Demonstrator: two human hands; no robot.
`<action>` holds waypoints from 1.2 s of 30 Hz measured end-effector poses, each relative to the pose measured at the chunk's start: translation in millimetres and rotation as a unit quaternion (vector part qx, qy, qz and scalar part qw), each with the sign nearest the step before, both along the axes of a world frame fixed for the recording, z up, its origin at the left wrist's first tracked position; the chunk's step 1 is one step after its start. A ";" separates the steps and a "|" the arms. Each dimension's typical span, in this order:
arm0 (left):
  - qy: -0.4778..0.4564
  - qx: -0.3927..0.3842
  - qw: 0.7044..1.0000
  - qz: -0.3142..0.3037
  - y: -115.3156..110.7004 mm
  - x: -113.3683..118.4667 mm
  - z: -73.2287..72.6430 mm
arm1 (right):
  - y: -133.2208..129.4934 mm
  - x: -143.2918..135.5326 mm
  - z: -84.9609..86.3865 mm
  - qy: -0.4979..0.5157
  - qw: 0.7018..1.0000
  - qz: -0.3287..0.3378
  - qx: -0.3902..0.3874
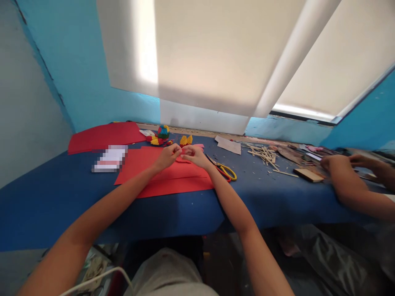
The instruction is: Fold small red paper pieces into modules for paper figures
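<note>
Red paper sheets [148, 164] lie on the blue table under both hands. My left hand [169, 156] is closed, thumb and fingers pressed together over the sheets. My right hand [195, 155] faces it with bent fingers, close to the left fingertips. Between and below them is a small red piece with a jagged edge [183, 160]; what exactly each hand grips is too small to tell. Just behind the hands stand yellow folded-paper pieces [186, 140]. Scissors with yellow and red handles [227, 172] rest right of my right hand.
More red sheets [105, 136] and a blurred white item [111, 158] lie left. A multicoloured paper ball [163, 131] sits at the back. Rightward are grey paper [228, 145], thin sticks [263, 155], a wooden block [308, 175] and another person's hands [338, 164].
</note>
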State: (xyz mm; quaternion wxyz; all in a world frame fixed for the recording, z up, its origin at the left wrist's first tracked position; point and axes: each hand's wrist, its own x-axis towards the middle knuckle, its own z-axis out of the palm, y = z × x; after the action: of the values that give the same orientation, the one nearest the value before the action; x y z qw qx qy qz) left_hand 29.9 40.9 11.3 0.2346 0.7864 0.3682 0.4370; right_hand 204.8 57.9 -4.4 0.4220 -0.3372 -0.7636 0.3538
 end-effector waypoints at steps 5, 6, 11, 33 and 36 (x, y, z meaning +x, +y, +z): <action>0.002 0.034 0.999 0.012 -3.4 0.9 1.9 | 1.3 -3.4 -3.0 0.052 0.994 -0.071 0.069; 0.002 0.037 0.999 0.010 -3.9 0.9 2.4 | 1.5 -3.4 -2.8 0.058 0.992 -0.084 0.080; -0.005 0.028 1.000 -0.003 -5.8 0.1 5.2 | -1.3 -3.5 -0.7 0.060 0.985 -0.090 0.136; 0.034 0.126 0.989 0.064 10.0 -7.6 -5.2 | -8.6 -3.4 12.8 0.075 0.995 -0.046 0.046; 0.036 0.128 0.989 0.060 9.3 -7.6 -5.0 | -7.1 -2.3 10.3 0.068 0.997 -0.033 0.027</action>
State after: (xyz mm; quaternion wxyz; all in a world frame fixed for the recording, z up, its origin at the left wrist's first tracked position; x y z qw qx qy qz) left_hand 22.3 50.1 6.2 0.0921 0.8017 0.3641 0.4649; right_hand 202.5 50.7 5.9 0.4936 -0.3257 -0.7309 0.3407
